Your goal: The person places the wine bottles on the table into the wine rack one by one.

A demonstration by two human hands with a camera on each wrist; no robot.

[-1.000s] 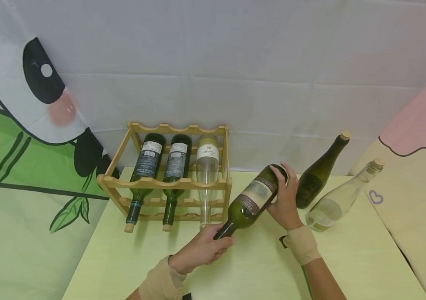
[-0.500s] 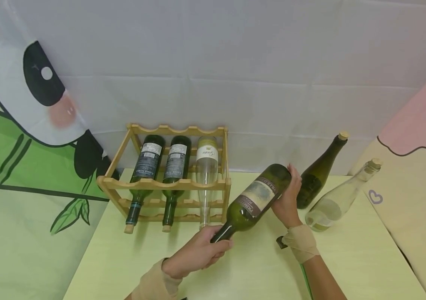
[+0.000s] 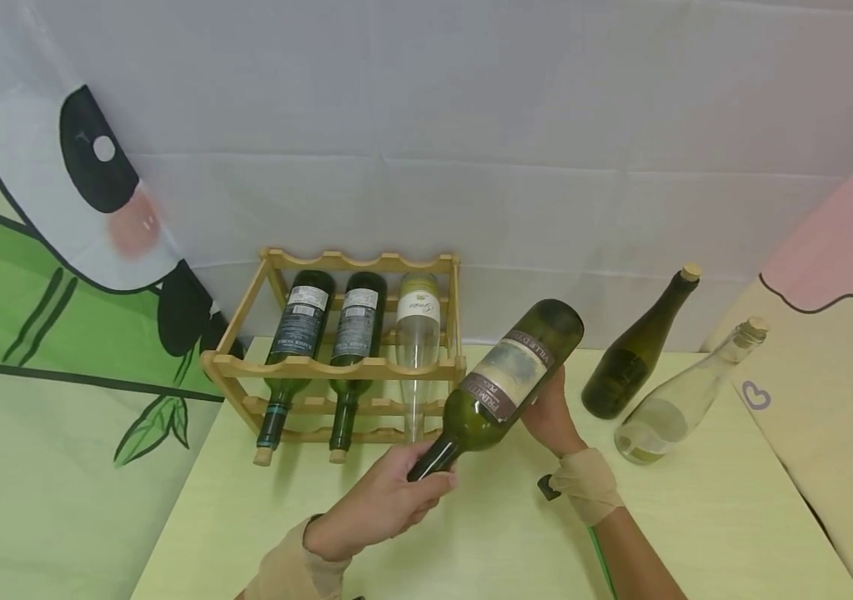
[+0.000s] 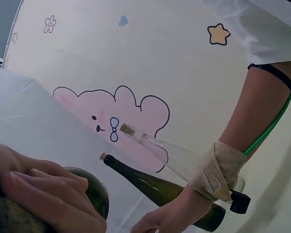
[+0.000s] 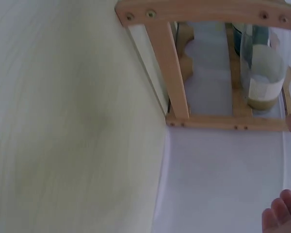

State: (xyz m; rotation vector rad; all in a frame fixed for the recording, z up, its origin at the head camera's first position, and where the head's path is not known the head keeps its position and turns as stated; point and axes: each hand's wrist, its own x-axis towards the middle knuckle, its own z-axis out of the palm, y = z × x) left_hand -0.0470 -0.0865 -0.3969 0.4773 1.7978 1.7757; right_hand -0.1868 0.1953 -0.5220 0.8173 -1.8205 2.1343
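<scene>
My left hand (image 3: 384, 504) grips a dark green wine bottle (image 3: 510, 371) by its neck. The bottle is tilted, its base up and to the right, with a cream and maroon label facing up. Part of my right hand (image 3: 552, 417) shows below the base end; the bottle hides its fingers in the head view. In the right wrist view its fingers (image 5: 281, 209) are spread apart from the thumb, with nothing seen between them. Left of the held bottle stands a wooden wine rack (image 3: 336, 367) with two green bottles and one clear bottle lying neck forward on its upper level.
On the right of the pale table (image 3: 704, 517) stand a corked dark green bottle (image 3: 639, 346) and a corked clear bottle (image 3: 684, 392). A grey-white cloth (image 3: 516, 208) hangs behind the rack, with printed cartoon cloths at both sides.
The held bottle has shifted left and its base has risen. My right hand, at first gripping the base end, has slipped off the top and now sits lower, behind the bottle.
</scene>
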